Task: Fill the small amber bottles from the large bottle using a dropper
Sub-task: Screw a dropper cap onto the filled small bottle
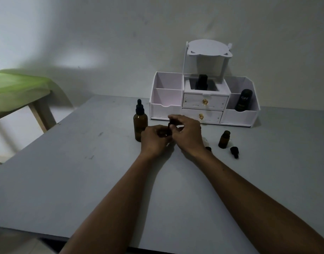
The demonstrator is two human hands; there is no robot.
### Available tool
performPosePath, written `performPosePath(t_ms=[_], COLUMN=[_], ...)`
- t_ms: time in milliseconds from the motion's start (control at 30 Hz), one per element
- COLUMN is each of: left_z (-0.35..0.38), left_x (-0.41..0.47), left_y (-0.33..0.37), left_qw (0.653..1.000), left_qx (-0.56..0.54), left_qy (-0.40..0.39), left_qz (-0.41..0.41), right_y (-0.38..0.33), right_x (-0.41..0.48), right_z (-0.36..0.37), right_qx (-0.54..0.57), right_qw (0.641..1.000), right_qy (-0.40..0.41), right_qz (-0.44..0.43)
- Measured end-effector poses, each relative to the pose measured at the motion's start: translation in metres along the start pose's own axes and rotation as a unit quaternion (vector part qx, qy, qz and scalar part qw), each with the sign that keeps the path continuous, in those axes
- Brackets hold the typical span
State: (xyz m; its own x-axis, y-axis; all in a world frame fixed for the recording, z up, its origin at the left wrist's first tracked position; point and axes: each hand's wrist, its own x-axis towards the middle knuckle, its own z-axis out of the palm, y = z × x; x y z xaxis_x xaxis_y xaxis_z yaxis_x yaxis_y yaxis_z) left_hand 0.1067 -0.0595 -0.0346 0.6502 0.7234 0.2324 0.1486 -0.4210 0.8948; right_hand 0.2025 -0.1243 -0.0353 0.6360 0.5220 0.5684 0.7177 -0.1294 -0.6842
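While the left hand [154,141] clasps a small bottle [164,133] (mostly hidden), the right hand [187,133] pinches its cap [170,124].

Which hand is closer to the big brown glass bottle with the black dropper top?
Left. The left hand sits right beside the big brown glass bottle, at its lower right; the right hand is farther right, beyond the left hand.

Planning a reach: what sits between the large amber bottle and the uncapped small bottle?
Head view: the left hand and right hand, together gripping a small dark item.
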Motion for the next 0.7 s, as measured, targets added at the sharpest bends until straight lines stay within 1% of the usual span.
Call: performPosePath(t_ms=[167,267,333,500,700], left_z=[-0.0016,-0.0016,-0.0007,0.0026,0.0017], left_x=[0.0026,0.0001,-0.0002,-0.0005,-0.0007], left_y=[0.0004,0.0014,0.0014,0.0007,-0.002], left_qw=[1.0,1.0,1.0,1.0,1.0], left_qx=[0.017,0.018,0.02,0.02,0.019], left_qy=[0.001,0.001,0.001,0.01,0.006], left_qz=[0.003,0.005,0.008,-0.003,0.016], right_y=[0.0018,0.0008,0.0016,0.0034,0.0028], right_x=[0.0018,-0.0003,-0.0008,0.0005,-0.0014], right_z=[0.002,0.0023,0.0017,0.0016,0.0009], right_qx=[0.007,0.025,0.017,0.009,0.016], right_qw=[1.0,0.999,1.0,0.999,0.999], right_qy=[0.031,0.021,0.016,0.033,0.026], right_qz=[-0.001,0.002,0.011,0.015,0.016])
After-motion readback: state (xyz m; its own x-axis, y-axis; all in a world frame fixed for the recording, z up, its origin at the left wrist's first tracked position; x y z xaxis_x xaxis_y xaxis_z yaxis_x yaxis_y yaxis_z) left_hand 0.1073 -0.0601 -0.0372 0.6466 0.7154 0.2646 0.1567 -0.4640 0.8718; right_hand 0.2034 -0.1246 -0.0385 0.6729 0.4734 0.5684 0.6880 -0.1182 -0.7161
